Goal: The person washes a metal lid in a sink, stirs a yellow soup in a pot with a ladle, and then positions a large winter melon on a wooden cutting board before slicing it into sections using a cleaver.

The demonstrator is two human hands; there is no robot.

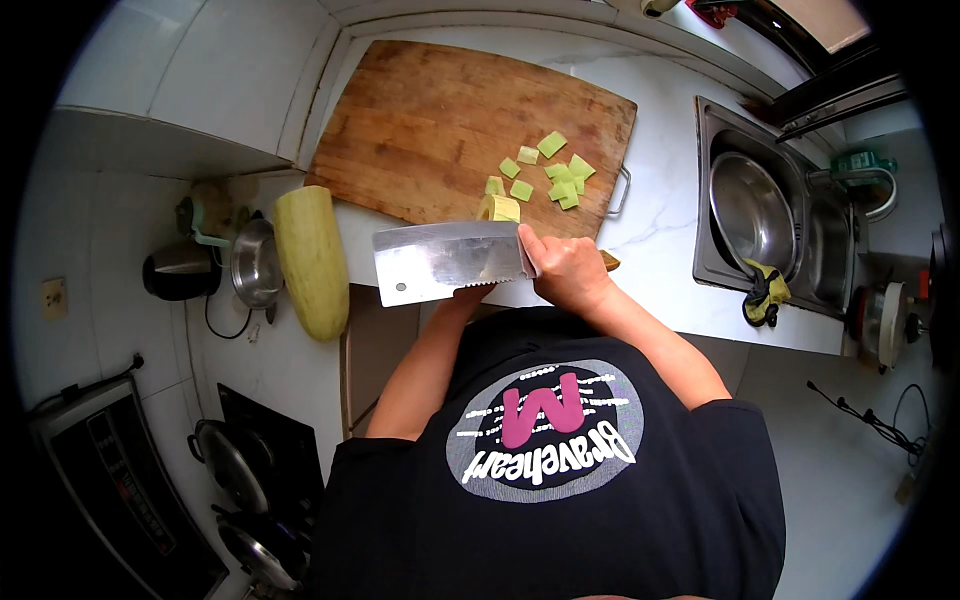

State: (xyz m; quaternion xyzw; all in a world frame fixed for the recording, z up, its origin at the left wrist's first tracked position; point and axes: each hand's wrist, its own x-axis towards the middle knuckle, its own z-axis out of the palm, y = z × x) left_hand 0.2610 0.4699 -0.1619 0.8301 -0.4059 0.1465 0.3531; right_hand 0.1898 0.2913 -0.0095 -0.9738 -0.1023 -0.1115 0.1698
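My right hand [570,270] grips a wide metal cleaver [435,255] with a notched edge section near its heel; the tip of its wooden handle [611,260] shows past my fist. The blade spans leftward over the near edge of the wooden cutting board [420,112]. Most of my left hand [476,294] is hidden behind the blade, so its grip cannot be seen. Just beyond the blade sits a pale yellow-green piece of gourd [501,208], partly covered. Several small green gourd pieces [562,187] lie scattered at the board's right side.
A large cut gourd [311,262] lies left of the board, beside a metal bowl [257,262]. On the right, a steel sink [705,247] holds a metal basin [750,202], with a yellow-black cloth [766,292] over its front edge. Pans [232,465] stand at lower left.
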